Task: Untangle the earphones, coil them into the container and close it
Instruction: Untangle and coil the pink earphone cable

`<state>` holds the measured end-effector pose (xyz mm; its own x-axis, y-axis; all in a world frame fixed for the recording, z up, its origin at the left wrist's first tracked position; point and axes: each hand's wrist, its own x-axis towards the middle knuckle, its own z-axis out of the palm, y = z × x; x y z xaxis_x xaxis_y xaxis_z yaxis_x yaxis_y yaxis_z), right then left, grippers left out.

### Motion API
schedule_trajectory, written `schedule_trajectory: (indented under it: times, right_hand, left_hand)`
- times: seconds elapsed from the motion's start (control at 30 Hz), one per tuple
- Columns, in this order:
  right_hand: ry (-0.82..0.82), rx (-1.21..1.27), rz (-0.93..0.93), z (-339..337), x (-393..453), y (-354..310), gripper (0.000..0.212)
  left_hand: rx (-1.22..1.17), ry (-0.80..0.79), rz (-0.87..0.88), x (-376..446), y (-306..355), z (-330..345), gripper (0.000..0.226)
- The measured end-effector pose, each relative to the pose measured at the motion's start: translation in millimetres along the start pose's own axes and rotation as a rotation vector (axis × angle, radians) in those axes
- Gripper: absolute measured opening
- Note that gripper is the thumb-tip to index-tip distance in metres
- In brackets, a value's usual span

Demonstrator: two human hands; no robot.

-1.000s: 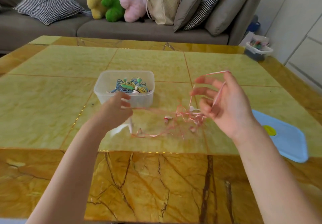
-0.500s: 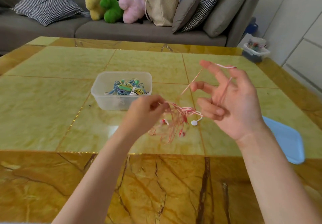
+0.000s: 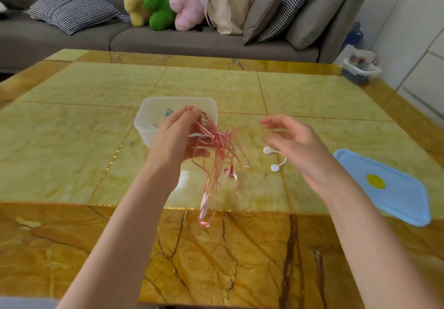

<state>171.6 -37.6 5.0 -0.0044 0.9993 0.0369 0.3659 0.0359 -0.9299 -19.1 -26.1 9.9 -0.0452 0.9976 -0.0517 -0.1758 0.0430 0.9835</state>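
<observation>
My left hand (image 3: 176, 135) pinches a tangled bunch of pink earphones (image 3: 217, 154) and holds it in the air just in front of the clear plastic container (image 3: 153, 111). The cable loops hang down towards the table. Blue and other coloured cables lie inside the container, mostly hidden by my hand. My right hand (image 3: 292, 144) hovers to the right with relaxed fingers and holds nothing. A small white strap with two round ends (image 3: 274, 158) lies on the table below it. The blue lid (image 3: 386, 188) rests flat at the right.
The yellow and brown marble table (image 3: 72, 140) stretches wide around the container. Beyond it stands a grey sofa (image 3: 192, 41) with cushions, plush toys and a woven bag. A small plastic box (image 3: 361, 70) sits on the floor past the table's far right corner.
My right hand let go of the pink cable and opened. My left hand lifted the whole bunch up and left, towards the container. The white strap dropped onto the table.
</observation>
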Motion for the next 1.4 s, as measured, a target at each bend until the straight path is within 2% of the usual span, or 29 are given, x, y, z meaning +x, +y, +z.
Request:
schedule_trajectory:
  times: [0.1,0.27,0.37,0.43,0.5,0.57,0.63,0.73,0.8,0.87,0.93,1.0,1.07,1.13,1.23,1.33,1.4]
  right_hand:
    - [-0.111,0.031,-0.159,6.0,-4.3,-7.3,0.02]
    - [-0.157,0.093,-0.169,12.4,-4.7,-6.7,0.027]
    - [-0.16,-0.033,-0.204,11.6,-4.2,-5.0,0.016]
    - [-0.122,-0.113,-0.235,13.8,-3.3,-3.4,0.022]
    - [-0.056,-0.133,-0.258,13.6,-2.7,-2.7,0.027]
    - [0.027,-0.123,-0.275,8.8,-1.7,-3.1,0.026]
    - [0.108,0.022,-0.241,1.9,0.0,-2.6,0.025]
    - [0.155,0.423,-0.15,-5.1,0.8,-5.2,0.025]
    - [0.137,0.652,-0.109,-7.5,-0.2,-8.9,0.024]
    - [0.118,0.775,-0.075,-8.0,-1.8,-11.2,0.022]
    - [0.158,0.718,-0.065,-8.5,-2.0,-10.3,0.019]
    - [0.18,0.648,-0.077,-9.3,-1.6,-8.9,0.022]
    - [0.155,0.613,-0.062,-9.6,-1.1,-7.9,0.032]
    - [0.147,0.466,-0.058,-9.0,-1.7,-8.3,0.044]
    - [0.121,0.19,-0.093,-2.9,-0.7,-7.0,0.058]
    - [0.053,0.223,-0.076,-0.1,2.2,-3.5,0.062]
    - [0.064,0.214,-0.109,-2.2,3.3,-1.4,0.049]
  left_hand:
    - [-0.016,-0.053,-0.016,-1.7,-0.6,5.8,0.023]
    - [0.015,-0.11,-0.039,0.9,-2.5,10.9,0.025]
    - [-0.02,-0.175,-0.056,0.2,-1.0,15.7,0.023]
    - [0.075,-0.189,-0.026,-0.4,-5.4,19.7,0.024]
    - [0.204,-0.18,0.056,-0.2,-9.5,20.9,0.007]
    - [0.241,-0.161,0.085,1.6,-12.0,15.5,0.015]
    - [0.146,-0.145,0.062,3.6,-9.4,9.0,0.02]
    - [0.053,-0.205,0.035,3.0,-6.0,4.2,0.026]
    - [0.186,-0.247,0.056,0.4,-8.9,6.3,0.025]
    - [0.371,-0.203,0.078,0.1,-12.2,8.8,0.021]
    - [0.421,-0.117,0.057,3.6,-14.2,8.0,0.015]
    - [0.327,-0.011,-0.015,7.7,-11.5,3.4,0.012]
    - [0.223,0.087,-0.059,12.6,-8.5,-1.1,0.023]
    - [0.197,0.132,-0.076,14.5,-7.7,-2.0,0.037]
    - [0.216,0.094,-0.14,12.8,-8.9,-2.8,0.058]
    - [0.287,-0.002,-0.199,11.7,-11.9,-6.8,0.072]
    - [0.298,-0.003,-0.186,11.3,-13.2,-7.9,0.075]
